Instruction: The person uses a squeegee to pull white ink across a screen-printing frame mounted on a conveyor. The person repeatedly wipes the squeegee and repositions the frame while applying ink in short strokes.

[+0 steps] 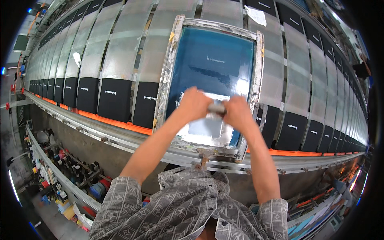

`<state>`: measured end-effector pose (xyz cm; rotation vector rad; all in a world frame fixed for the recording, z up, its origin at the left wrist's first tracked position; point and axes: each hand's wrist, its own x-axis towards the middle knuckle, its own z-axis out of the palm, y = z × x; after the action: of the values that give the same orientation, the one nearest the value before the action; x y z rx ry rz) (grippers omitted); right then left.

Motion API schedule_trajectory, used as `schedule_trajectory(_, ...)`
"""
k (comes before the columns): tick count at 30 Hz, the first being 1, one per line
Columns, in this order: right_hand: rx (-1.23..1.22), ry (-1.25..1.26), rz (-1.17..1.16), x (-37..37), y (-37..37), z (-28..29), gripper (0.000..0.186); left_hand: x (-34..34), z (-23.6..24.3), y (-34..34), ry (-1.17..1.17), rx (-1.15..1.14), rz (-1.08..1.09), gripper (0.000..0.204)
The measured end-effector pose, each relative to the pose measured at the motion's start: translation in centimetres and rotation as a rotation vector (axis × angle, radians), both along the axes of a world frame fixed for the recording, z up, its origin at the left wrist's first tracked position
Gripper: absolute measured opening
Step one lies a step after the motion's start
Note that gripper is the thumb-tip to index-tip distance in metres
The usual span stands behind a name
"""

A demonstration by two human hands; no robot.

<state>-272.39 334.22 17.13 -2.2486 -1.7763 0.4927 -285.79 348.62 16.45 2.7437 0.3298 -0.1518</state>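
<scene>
A screen-printing frame (259, 60) with paint-crusted edges lies across the long printing table in front of me. Its blue mesh (214, 44) carries a small pale print design, and white ink (187, 132) is smeared over the near part. Both fists are closed on a squeegee, whose pale handle (216, 108) shows between them, slightly blurred. My left hand (195, 105) grips its left end and my right hand (237, 113) its right end, both above the near half of the mesh. The squeegee's blade is mostly hidden by my hands.
Black fabric pieces (114, 98) with small white prints lie in rows on the silvery boards to both sides. A metal rail (100, 136) runs along the table's near edge, with a clamp (205, 156) at the frame. Cluttered containers (98, 188) stand at the lower left.
</scene>
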Motion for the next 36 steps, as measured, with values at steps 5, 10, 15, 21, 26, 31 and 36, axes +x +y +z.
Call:
schedule_trajectory(5, -0.044, 0.286, 0.011, -5.1, -5.7, 2.1, 0.028, -6.3, 0.7, -4.8, 0.084, -0.140, -0.055, 0.017)
schedule_trajectory(10, 0.364, 0.147, -0.751, 2.1, -6.9, 1.0, 0.028, -3.0, 1.0, -0.2, -0.079, -0.011, 0.051, 0.018)
schedule_trajectory(15, 0.242, 0.320, -1.098, 6.5, -8.0, -5.0, 0.027, 1.9, 0.6, 3.1, 0.005, -0.082, 0.042, 0.023)
schedule_trajectory(21, 0.442, 0.288, -1.083, 5.9, -6.5, -2.2, 0.025, -9.7, -1.8, -7.3, -0.495, 0.101, 0.071, 0.032)
schedule_trajectory(26, 0.502, 0.405, -1.077, 1.2, -2.5, -2.7, 0.026, -15.8, 1.1, -4.9, -0.360, 0.115, 0.096, 0.032)
schedule_trajectory(31, 0.562, 0.460, -1.017, -6.1, 4.8, -4.6, 0.028, -20.9, 1.0, 4.7, -0.153, 0.069, 0.100, 0.035)
schedule_trajectory(36, 0.586, 0.465, -1.027, -7.2, 6.3, -5.6, 0.028, -21.3, 0.5, 7.0, -0.183, -0.040, 0.146, 0.029)
